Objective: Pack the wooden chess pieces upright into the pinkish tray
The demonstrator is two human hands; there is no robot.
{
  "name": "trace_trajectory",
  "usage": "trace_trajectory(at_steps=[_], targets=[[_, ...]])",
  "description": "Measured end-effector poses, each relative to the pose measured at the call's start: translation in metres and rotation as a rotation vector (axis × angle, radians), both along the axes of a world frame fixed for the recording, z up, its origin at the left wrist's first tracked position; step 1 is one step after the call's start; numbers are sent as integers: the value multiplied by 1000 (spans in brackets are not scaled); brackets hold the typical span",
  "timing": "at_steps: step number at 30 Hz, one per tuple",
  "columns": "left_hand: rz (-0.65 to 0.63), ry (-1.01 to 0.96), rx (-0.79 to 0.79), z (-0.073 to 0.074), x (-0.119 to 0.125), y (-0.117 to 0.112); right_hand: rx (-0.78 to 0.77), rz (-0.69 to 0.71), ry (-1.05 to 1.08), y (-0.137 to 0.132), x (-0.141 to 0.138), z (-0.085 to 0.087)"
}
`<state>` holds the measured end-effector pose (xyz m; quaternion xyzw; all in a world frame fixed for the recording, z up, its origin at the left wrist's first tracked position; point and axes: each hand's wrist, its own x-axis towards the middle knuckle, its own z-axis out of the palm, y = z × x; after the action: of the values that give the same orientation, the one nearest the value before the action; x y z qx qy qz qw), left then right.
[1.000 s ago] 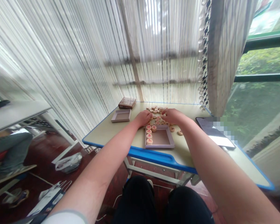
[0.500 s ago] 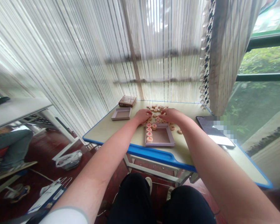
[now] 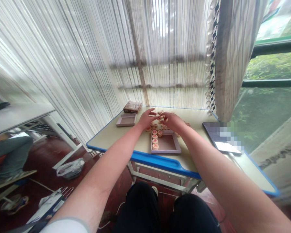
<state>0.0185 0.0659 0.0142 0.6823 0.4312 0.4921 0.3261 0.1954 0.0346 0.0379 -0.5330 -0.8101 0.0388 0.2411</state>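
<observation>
Round wooden Chinese chess pieces with red characters lie on the table beyond a shallow lidless box (image 3: pixel 168 149). Inside that box, a column of pieces (image 3: pixel 155 141) stands along the left wall, and one more piece (image 3: pixel 159 133) sits at the far end beside the column. My left hand (image 3: pixel 146 119) hovers over the loose pieces with its fingers stretched and apart. Opposite it, my right hand (image 3: pixel 172 120) has curved fingers and a gap between thumb and fingertips. A chess piece (image 3: pixel 159 117) shows between both hands' fingertips; whether either touches it is unclear. My hands partly hide the loose pieces.
A second shallow box part (image 3: pixel 126 120) and a brown printed box (image 3: pixel 132 106) are at the far left of the table (image 3: pixel 104 137). On the right lies a dark tablet-like device (image 3: pixel 212 134). Striped curtains (image 3: pixel 174 77) hang behind the table. Another person's leg (image 3: pixel 12 155) is at left.
Both hands have shifted left and slightly farther away over the loose pieces. My left fingers have spread more. The pieces inside the box stay the same.
</observation>
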Motion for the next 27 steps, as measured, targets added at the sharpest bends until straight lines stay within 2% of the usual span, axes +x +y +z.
trace_trajectory(at_steps=[3, 8, 10, 12, 15, 18, 22, 27], targets=[[-37, -31, -24, 2, 1, -3, 32, 66, 6, 0, -2, -1], [-64, -50, -13, 3, 1, -5, 42, 77, 50, -1, -3, -1], [1, 18, 32, 3, 0, -5, 42, 52, 48, -2, -2, 2], [125, 170, 134, 1, -2, -5, 11, -4, -3, -4, 0, 8], [246, 433, 302, -2, -4, -5, -103, -67, -120, -9, 10, 23], [253, 578, 340, -2, -5, -8, -320, 7, -140, -18, 23, 39], [260, 633, 340, 0, -6, -12, -499, 83, -267, -33, 29, 50], [287, 631, 379, -2, -7, -10, -577, 144, -414, -43, 11, 45]])
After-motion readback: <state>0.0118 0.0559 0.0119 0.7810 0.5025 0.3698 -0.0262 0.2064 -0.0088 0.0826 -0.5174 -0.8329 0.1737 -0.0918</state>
